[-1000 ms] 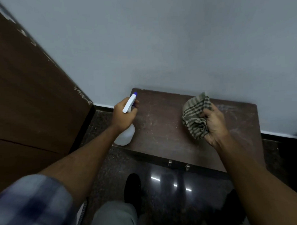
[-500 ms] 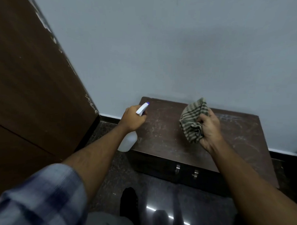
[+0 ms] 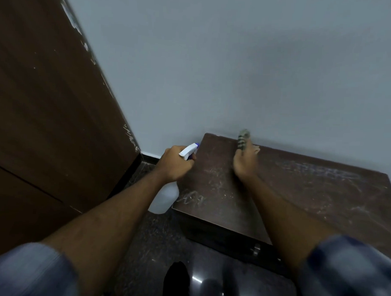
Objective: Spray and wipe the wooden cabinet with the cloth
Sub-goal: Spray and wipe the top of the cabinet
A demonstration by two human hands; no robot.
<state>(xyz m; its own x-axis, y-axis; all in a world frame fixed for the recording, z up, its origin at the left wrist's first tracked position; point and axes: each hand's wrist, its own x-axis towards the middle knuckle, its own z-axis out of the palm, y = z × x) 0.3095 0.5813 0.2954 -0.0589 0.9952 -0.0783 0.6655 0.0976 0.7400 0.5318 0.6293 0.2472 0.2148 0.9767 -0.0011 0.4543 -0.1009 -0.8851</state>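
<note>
A low dark wooden cabinet [image 3: 299, 195] stands against the wall, its top streaked with pale smears. My left hand [image 3: 174, 163] grips a white spray bottle [image 3: 165, 197] by its trigger head, just off the cabinet's left edge, nozzle toward the top. My right hand [image 3: 245, 161] is over the back left of the cabinet top, closed on a green striped cloth [image 3: 243, 139]. Most of the cloth is hidden behind the hand; only a bunched end sticks out near the wall.
A tall brown wooden panel [image 3: 47, 109] rises at the left, close to the bottle. A pale wall [image 3: 237, 60] runs behind the cabinet. Metal handles [image 3: 256, 248] show on the cabinet front. The dark glossy floor [image 3: 155, 246] lies below, with a dark foot [image 3: 176, 278] on it.
My right hand has carried the cloth toward the back left corner of the top, near the wall. The view has tilted and shifted left. My left hand keeps the bottle at the left edge.
</note>
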